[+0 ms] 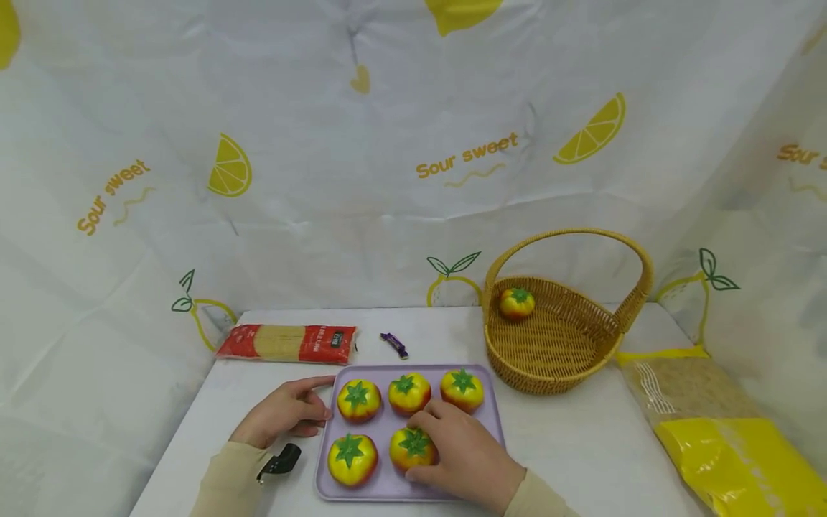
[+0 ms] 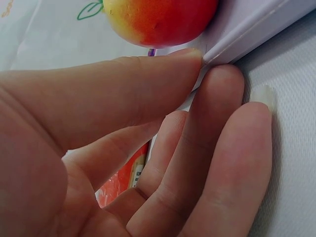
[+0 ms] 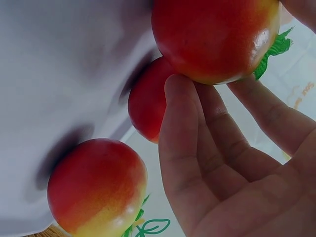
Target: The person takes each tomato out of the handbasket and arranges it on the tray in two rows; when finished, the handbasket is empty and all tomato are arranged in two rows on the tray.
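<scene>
On a lilac tray (image 1: pixel 381 495) lie several artificial tomatoes, yellow on top and red below, with green star-shaped leaves. My right hand (image 1: pixel 461 449) grips the front right tomato (image 1: pixel 411 446), thumb on its near side and fingers on its far side. In the right wrist view, the fingertips press round this tomato (image 3: pixel 212 34), with two others beyond it. My left hand (image 1: pixel 287 411) rests at the tray's left edge. Its thumb and fingertips touch the outer side of the rim (image 2: pixel 256 34) in the left wrist view, beside another tomato (image 2: pixel 160 19).
A wicker basket (image 1: pixel 549 377) with a tall handle stands behind the tray to the right, one tomato (image 1: pixel 517 304) inside. Noodles in a red pack (image 1: pixel 284 343) and a purple-wrapped candy (image 1: pixel 394 345) lie at the back. A yellow bag (image 1: pixel 723 431) lies at the right.
</scene>
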`<state>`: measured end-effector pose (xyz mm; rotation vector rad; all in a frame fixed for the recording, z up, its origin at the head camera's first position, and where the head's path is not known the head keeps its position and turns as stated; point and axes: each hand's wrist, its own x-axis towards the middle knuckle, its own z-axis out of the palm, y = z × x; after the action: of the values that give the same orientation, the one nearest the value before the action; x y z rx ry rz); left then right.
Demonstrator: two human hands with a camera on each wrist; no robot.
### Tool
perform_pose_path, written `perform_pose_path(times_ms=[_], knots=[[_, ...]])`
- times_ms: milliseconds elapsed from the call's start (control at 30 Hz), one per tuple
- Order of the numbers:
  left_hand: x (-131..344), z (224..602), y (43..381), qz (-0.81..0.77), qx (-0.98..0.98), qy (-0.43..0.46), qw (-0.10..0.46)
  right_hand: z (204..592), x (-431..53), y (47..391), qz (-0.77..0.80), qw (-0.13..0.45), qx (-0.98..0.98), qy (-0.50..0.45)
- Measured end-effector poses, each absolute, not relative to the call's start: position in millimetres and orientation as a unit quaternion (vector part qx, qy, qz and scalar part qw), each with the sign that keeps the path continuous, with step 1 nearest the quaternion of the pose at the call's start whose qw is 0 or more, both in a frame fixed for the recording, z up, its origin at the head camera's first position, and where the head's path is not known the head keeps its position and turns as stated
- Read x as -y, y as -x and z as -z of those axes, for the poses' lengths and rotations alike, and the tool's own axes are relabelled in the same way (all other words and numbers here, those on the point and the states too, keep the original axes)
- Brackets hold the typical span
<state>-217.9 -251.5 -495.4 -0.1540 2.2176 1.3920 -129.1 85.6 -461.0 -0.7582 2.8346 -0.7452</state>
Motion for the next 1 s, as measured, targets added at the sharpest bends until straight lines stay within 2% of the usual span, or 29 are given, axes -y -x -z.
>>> perform_pose_path(times_ms=[1000], knots=[[252.5,494.1,217.1,-0.515,-0.817,0.031,0.258,457.6,-88.1,131.0,0.239,0.075,-0.934,0.253]])
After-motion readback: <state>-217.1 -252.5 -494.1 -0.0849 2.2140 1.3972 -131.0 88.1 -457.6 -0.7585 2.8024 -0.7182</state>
